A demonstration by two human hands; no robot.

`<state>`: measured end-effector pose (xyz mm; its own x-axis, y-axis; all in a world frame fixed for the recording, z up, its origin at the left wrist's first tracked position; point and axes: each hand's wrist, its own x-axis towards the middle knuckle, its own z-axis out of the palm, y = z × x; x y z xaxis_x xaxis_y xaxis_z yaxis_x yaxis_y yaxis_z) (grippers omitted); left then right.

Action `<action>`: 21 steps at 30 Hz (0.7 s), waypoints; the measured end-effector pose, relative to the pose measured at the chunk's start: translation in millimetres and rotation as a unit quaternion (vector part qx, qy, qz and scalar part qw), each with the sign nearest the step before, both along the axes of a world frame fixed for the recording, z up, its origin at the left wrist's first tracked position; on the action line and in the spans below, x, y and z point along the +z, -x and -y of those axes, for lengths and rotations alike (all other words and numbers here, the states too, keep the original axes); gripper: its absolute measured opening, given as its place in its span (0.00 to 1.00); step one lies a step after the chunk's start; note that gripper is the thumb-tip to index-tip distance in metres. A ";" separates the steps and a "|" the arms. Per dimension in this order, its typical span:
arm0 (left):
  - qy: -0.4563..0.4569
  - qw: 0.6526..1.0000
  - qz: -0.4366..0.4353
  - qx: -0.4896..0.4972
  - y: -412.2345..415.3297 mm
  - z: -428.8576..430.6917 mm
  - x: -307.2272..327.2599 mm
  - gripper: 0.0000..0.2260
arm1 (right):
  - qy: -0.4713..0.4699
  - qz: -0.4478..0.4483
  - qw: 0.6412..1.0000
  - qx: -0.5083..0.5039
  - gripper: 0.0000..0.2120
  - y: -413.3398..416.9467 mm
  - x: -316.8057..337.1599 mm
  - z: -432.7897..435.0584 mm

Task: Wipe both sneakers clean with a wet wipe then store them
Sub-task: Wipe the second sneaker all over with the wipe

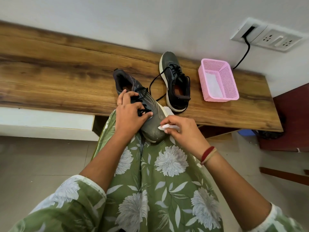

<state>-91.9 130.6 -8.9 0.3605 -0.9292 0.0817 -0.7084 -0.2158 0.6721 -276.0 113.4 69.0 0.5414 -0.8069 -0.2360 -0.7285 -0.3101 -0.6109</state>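
Observation:
A dark grey sneaker (150, 124) lies tilted, its heel on the wooden shelf and its toe over my lap. My left hand (130, 111) grips it across the black laces. My right hand (180, 129) pinches a white wet wipe (164, 127) against the right side of the toe. Its mate, the second grey sneaker (175, 81), stands upright on the shelf behind, toe pointing to the wall, one lace trailing loose to the left.
A pink plastic basket (219, 79) with something white inside sits right of the second sneaker. The wooden shelf (58, 77) runs along the wall. A wall socket (267, 37) has a black cable hanging. Tiled floor lies below, a dark red cabinet (291, 123) at right.

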 end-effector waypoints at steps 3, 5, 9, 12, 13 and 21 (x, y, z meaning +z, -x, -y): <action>0.003 1.000 0.006 -0.002 0.4 -0.3 -0.2 0.15 | 0.036 -0.012 0.999 -0.026 0.05 -8.0 -5.3 13.6; 0.000 1.000 0.010 -0.002 1.0 -0.7 0.9 0.15 | 0.067 -0.054 0.996 -0.024 0.05 -20.9 -15.5 27.6; -0.011 0.999 0.036 -0.002 1.4 0.3 1.9 0.14 | 0.094 -0.115 0.988 -0.032 0.05 -44.2 -30.7 52.2; -0.019 0.999 0.033 0.001 1.4 -0.1 2.8 0.14 | 0.096 -0.110 0.987 -0.062 0.06 -46.5 -30.7 46.1; -0.021 0.999 0.029 -0.001 1.8 -0.6 2.9 0.14 | 0.102 -0.115 0.986 -0.066 0.07 -43.5 -28.8 39.3; -0.006 1.000 0.011 0.003 1.7 -1.7 2.7 0.15 | 0.043 -0.092 0.992 -0.076 0.05 -15.7 -8.8 5.4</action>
<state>-93.7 132.3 -6.2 0.3645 -0.9279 0.0781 -0.7211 -0.2282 0.6542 -260.3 107.9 60.2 0.3658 -0.8973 -0.2471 -0.8679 -0.2329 -0.4388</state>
